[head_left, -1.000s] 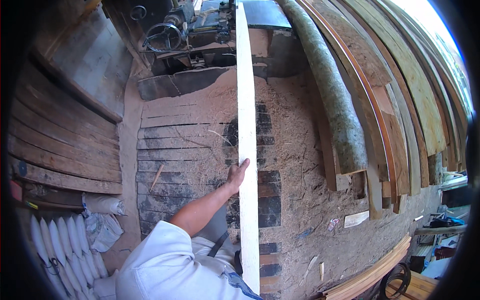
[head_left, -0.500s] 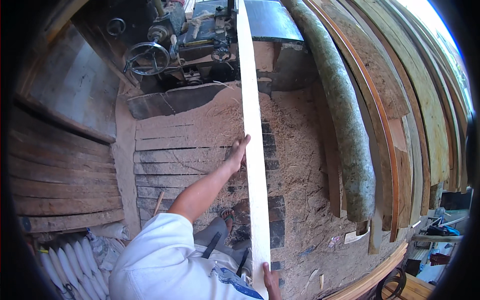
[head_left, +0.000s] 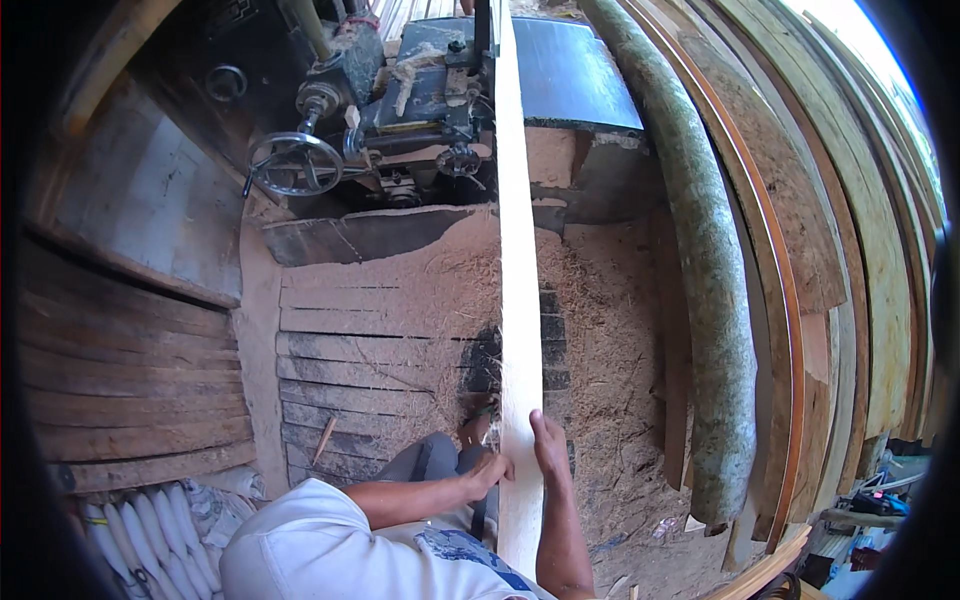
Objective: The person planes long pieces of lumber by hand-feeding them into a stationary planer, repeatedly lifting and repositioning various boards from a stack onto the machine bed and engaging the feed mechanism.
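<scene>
A long pale wooden board point(head_left: 521, 340) runs from close against my body out to the machine's metal table point(head_left: 570, 75). My left hand point(head_left: 490, 474) is closed at the board's left edge, its fingers bent against the wood. Opposite it and slightly farther forward, my right hand point(head_left: 549, 446) grips the right edge, the thumb along the side and the other fingers partly hidden. The far stretch of the board passes beside the upright metal part of the machine.
A handwheel point(head_left: 295, 163) sticks out at the machine's left. Sawdust point(head_left: 440, 260) covers much of the slatted floor. Along the right lie a round log point(head_left: 715, 270) and several long planks point(head_left: 880, 230). Stacked timbers point(head_left: 140, 385) and pale bundled sacks point(head_left: 150, 530) are at the left.
My left hand has drawn back along the board toward my body and its fingers have bent in. My right hand has moved forward along the right edge. The machine appears lower in view.
</scene>
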Motion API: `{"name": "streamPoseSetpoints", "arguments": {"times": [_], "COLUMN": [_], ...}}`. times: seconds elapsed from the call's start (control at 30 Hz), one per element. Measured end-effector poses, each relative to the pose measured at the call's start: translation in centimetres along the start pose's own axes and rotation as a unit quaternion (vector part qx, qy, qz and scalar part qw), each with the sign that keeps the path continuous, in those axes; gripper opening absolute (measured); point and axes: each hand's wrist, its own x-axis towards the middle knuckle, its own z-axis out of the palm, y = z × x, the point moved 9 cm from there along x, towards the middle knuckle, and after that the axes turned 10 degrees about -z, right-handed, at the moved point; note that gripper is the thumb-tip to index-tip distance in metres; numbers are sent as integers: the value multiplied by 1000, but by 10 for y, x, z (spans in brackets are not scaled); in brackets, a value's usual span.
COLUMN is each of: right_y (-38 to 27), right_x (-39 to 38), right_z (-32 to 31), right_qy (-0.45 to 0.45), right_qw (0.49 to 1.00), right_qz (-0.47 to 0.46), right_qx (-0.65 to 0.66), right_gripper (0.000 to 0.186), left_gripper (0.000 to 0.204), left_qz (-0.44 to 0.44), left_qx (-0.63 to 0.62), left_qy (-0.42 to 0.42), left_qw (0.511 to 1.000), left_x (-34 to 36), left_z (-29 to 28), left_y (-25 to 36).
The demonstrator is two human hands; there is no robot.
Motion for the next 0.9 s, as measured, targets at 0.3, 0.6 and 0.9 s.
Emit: {"name": "streamPoseSetpoints", "arguments": {"times": [0.3,0.6,0.9], "right_y": [164,11,-123], "right_x": [-232,18,288], "right_z": [-29,6,18], "right_qy": [-156,-33,-19], "right_qw": [927,991,994], "right_qz": [340,125,61], "right_qx": [-11,-42,-83], "right_gripper": [72,73,73], "left_gripper": [12,53,59], "left_qz": [129,243,27], "left_qx": [-264,-205,-276], "left_qy": [36,25,-56], "left_qw": [955,948,959], "left_x": [136,109,95], "left_z": [-97,-167,-80], "left_y": [228,415,241]}}
